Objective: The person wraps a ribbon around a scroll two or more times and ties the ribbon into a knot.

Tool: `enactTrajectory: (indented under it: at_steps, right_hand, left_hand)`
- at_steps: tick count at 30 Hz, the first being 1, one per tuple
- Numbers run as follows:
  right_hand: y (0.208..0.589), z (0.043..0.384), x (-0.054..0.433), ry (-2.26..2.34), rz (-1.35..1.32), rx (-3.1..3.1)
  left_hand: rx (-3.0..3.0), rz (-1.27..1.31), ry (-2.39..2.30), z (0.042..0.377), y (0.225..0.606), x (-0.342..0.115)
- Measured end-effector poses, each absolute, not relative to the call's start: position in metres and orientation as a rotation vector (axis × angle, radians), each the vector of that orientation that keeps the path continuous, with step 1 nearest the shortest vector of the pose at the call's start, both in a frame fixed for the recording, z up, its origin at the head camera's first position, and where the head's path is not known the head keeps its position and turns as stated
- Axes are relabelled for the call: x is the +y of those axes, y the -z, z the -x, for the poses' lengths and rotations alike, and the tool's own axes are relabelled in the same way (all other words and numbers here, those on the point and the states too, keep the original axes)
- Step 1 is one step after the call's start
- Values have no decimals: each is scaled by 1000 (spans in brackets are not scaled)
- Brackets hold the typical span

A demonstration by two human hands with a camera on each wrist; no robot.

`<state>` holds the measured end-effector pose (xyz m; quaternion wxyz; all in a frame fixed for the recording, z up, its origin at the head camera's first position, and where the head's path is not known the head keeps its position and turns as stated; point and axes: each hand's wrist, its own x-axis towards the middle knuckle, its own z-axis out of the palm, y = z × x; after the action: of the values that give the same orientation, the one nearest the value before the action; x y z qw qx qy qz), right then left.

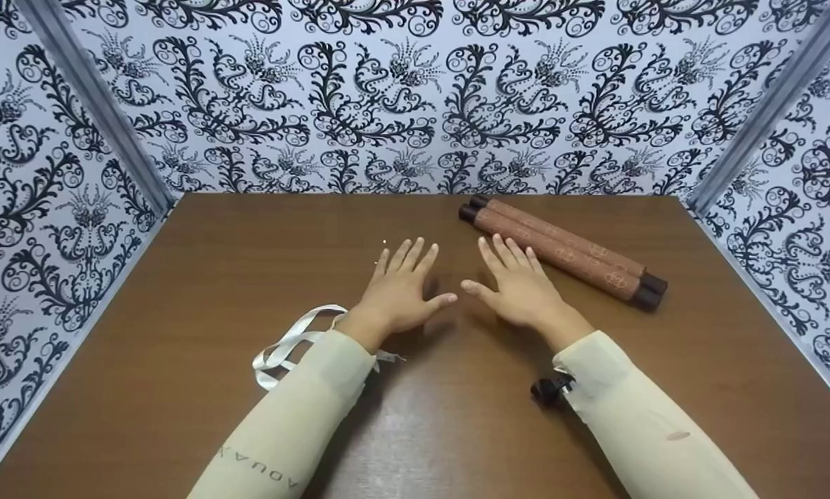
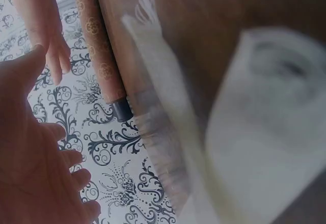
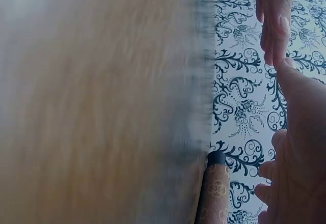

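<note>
Both hands hover over the brown table in the head view, palms down, fingers spread and holding nothing. The left hand (image 1: 397, 291) is left of the middle, its thumb pointing toward the other hand. A white ribbon (image 1: 293, 339) lies looped by the left wrist, partly hidden under the sleeve; its frayed end (image 2: 146, 10) shows in the left wrist view. The right hand (image 1: 522, 291) has its fingertips close to a pair of reddish-brown patterned rolls (image 1: 560, 249) with dark end caps. Those rolls lie side by side, slanting down to the right.
A brown tabletop (image 1: 200, 277) reaches back to walls (image 1: 415, 97) with a black-and-white scroll pattern. Grey posts (image 1: 102, 111) stand at the corners. A small black object (image 1: 548, 391) sits at the right sleeve's cuff.
</note>
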<state>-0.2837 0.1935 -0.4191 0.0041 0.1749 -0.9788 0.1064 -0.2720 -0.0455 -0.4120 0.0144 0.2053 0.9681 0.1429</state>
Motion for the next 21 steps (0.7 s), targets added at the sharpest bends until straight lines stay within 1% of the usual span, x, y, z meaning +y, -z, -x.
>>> enactTrajectory:
  at_steps: [10,16,21]
  right_hand:
    - [415,273,178,-427,-594,-3049]
    - [411,263,162,-483,-694,-3053]
    - [410,256,149,-531,-761,-3058]
  left_hand:
    - [3009,-685,-511,260,405,-73]
    - [3020,-713,-646,249,401,-103]
    - [3019,-689,-719,242,400,-128]
